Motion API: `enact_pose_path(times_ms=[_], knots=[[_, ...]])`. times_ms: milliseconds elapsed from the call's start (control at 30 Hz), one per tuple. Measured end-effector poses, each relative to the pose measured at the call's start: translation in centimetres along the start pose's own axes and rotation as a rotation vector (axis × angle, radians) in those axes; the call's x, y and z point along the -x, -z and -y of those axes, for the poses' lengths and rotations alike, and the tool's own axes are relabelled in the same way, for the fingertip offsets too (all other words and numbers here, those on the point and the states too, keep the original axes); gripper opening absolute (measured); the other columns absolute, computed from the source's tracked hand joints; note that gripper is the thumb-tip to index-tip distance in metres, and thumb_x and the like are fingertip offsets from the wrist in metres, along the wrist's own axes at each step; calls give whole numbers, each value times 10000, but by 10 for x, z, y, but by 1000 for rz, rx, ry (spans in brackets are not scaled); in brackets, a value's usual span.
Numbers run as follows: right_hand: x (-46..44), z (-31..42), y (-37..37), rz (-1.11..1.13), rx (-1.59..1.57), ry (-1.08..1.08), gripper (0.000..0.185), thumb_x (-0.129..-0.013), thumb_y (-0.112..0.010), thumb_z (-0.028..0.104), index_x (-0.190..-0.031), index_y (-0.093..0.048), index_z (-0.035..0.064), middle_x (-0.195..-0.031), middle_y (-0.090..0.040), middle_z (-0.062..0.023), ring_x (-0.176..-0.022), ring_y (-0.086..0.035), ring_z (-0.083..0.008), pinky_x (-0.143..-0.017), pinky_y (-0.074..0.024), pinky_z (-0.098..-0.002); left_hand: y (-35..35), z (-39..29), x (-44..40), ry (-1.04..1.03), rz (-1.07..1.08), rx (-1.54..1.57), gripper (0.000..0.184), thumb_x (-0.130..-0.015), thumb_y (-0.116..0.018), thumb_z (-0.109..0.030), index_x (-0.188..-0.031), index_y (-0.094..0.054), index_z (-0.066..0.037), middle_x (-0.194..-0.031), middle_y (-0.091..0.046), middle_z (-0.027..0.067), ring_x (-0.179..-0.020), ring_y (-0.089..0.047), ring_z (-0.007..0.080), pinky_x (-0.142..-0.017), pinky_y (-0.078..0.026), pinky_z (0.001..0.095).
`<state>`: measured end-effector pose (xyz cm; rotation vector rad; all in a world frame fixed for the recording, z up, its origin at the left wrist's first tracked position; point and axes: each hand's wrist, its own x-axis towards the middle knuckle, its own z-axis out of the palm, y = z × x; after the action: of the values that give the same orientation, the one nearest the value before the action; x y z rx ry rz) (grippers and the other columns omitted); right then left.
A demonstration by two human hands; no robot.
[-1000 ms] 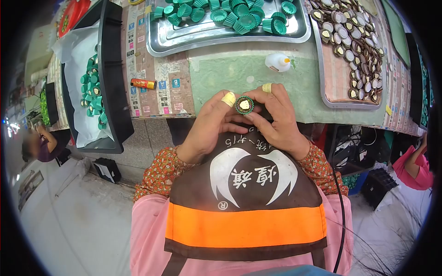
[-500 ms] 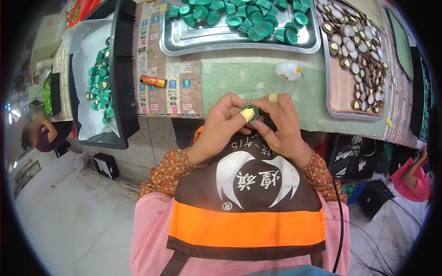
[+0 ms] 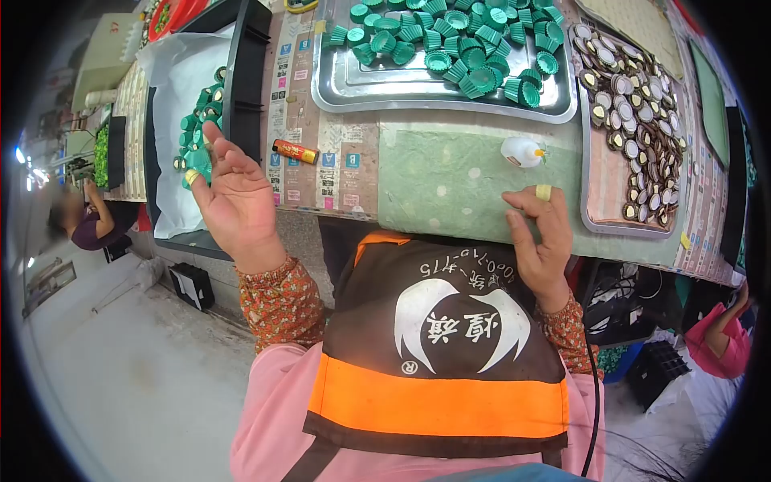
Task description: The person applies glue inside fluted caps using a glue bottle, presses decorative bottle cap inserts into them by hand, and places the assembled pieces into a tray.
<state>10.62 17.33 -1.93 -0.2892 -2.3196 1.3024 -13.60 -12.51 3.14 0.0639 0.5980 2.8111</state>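
Note:
My left hand (image 3: 233, 197) is held palm up at the near end of a black crate (image 3: 245, 88) lined with white sheeting (image 3: 169, 104). Its fingers are spread, and green pleated caps (image 3: 189, 138) lie in the crate just beyond them. Yellow tape wraps the thumb. At the table's front edge, my right hand (image 3: 542, 241) hovers by the green mat (image 3: 434, 181), thumb and fingers apart with nothing visible between them. Yellow tape circles one of its fingers. A small white bottle (image 3: 522, 152) with an orange tip stands on the mat just past this hand.
A metal tray (image 3: 361, 88) of loose green pleated caps (image 3: 482, 79) stands at the back. On the right, another tray (image 3: 590, 189) bears many white-faced, brown-rimmed discs (image 3: 634, 120). A red-and-black glue-stick-like tube (image 3: 295, 151) lies left of the mat. Other people (image 3: 96, 221) sit at both sides.
Both hands were together over the apron, holding a green pleated cap. They have parted: the left has swung to the crate and opened, the right has moved right. The camera view has shifted slightly.

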Motion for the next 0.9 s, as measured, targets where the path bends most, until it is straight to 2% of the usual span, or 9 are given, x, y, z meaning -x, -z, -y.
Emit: enact_pose_path(times_ms=[100, 200, 267, 367, 467, 667, 767, 867, 900], knots=[[0, -4, 3, -61, -34, -82, 214, -879, -693, -7, -1092, -683, 12, -982, -601, -116, -861, -562, -230, -754, -458, -330, 8, 11, -9, 9, -33, -96, 456, -1074, -470, -286, -1398, -471, 34, -1352, -608, 154, -1035, -680, 260, -864, -611, 381], [3, -15, 1, -180, -83, -147, 277, -889, -693, -1, -1163, -656, 20, -1021, -601, -88, -870, -555, -189, -754, -456, -302, 5, 35, -23, 28, 16, -577, 378, -1048, -528, -267, -1327, -557, -13, -1316, -627, 124, -936, -674, 212, -758, -578, 318], [-4, -21, 2, -242, -14, -177, 418, -871, -719, 18, -1272, -603, 39, -1088, -589, -70, -912, -546, -174, -792, -453, -300, -29, 73, -42, -88, 145, -1583, 255, -967, -628, -215, -1193, -663, -100, -1199, -650, 74, -933, -637, 222, -724, -527, 330], [-20, -7, 2, -164, 87, -218, 469, -851, -745, 45, -1294, -591, 56, -1111, -586, -72, -964, -532, -187, -830, -447, -323, -28, 100, -65, -620, 443, -2290, 218, -883, -673, -162, -1097, -711, -156, -1068, -630, 59, -1001, -596, 272, -799, -510, 383], [-31, -1, -4, -155, 152, -161, 465, -843, -756, 69, -1281, -602, 63, -1107, -598, -83, -987, -521, -224, -841, -443, -361, -18, 114, -83, -605, 514, -2333, 272, -861, -670, -154, -1129, -705, -183, -1035, -613, 71, -1011, -558, 306, -886, -468, 432], [-40, -19, -8, -75, 298, -83, 419, -858, -748, 99, -1252, -612, 51, -1118, -629, -102, -1049, -538, -289, -898, -456, -390, -12, 120, -80, -607, 502, -2306, 173, -875, -682, -148, -1044, -666, -115, -1045, -628, 65, -988, -591, 274, -841, -486, 406], [-36, -22, -9, -97, 75, -100, 363, -897, -714, 83, -1236, -600, 24, -1118, -634, -94, -1031, -574, -239, -914, -467, -353, -22, 121, -56, -240, 324, -1915, 171, -917, -654, -96, -1079, -605, -76, -1013, -649, 50, -934, -629, 170, -724, -502, 322], [-33, -6, -8, -79, -393, -238, 302, -931, -673, 64, -1210, -573, 7, -1110, -631, -88, -974, -592, -173, -895, -474, -311, -26, 127, -24, 215, 295, -1375, 181, -949, -615, -53, -1117, -548, -56, -989, -651, 32, -881, -617, 75, -635, -473, 225], [-33, -1, -8, -57, -442, -224, 293, -935, -666, 65, -1203, -563, 8, -1103, -629, -86, -969, -592, -159, -893, -474, -301, -28, 131, -12, 243, 308, -1385, 203, -933, -627, -57, -1123, -557, -56, -980, -652, 28, -870, -617, 79, -647, -476, 233]])
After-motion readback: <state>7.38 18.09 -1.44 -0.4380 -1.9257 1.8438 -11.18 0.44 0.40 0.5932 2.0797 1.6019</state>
